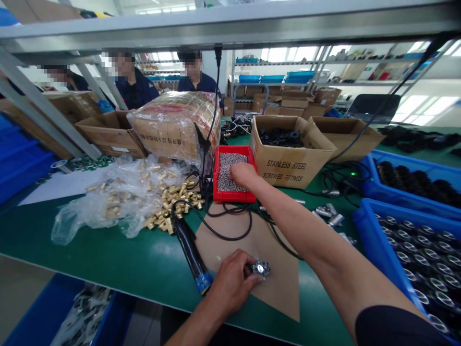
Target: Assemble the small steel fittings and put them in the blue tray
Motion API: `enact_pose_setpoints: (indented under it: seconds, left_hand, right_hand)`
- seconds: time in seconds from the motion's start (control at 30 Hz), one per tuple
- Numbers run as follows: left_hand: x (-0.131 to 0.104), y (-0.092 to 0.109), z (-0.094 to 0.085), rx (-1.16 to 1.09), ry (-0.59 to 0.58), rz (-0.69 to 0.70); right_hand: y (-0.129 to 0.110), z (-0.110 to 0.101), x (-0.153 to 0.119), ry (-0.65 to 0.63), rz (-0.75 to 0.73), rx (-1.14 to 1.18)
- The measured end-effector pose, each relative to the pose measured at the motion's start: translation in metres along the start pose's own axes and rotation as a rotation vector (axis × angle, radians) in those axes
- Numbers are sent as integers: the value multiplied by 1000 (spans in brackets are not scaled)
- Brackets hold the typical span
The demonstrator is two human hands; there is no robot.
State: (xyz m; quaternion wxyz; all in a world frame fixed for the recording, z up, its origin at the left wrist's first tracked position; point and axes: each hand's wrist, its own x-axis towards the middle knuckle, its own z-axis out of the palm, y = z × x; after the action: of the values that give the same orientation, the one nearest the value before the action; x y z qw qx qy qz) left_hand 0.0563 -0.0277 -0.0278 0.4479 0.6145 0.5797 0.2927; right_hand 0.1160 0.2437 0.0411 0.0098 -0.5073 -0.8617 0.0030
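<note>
My left hand grips a small silvery metal part between thumb and fingers, over a brown cardboard sheet. My right hand reaches into a red tray of small shiny metal pieces. Its fingertips are down among the pieces, so whatever they pinch is hidden. A black power screwdriver with a blue end lies just left of my left hand, its cable looping over the sheet.
Brass fittings and plastic bags lie at the left. An open carton stands behind the tray's right side. Blue crates of black parts line the right. People are across the bench, beneath a metal shelf beam.
</note>
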Motion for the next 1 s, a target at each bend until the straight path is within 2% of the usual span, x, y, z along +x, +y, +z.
enact_pose_setpoints:
  seconds: [0.3,0.47,0.57,0.67,0.83,0.93,1.0]
  left_hand:
    - [0,1,2,8,-2,3]
    - [-1,2,3,9,8,15]
    - [-1,3,3,14,7,8]
    - [-1,1,3,20,10,24]
    - [-1,-2,4,26,10,41]
    - [-1,-3,4,37,14,46]
    - [-1,-3,4,61,19,49]
  right_hand:
    - [8,2,-1,-2,-22,31]
    - [9,-7,-5,39,-44,155]
    - [9,-14,-17,70,-82,275]
    - [12,-14,-49,43,-142,419]
    - [21,5,-136,-131,-211,747]
    - [23,20,-186,-151,-352,979]
    - [22,29,-209,-155,-449,1032]
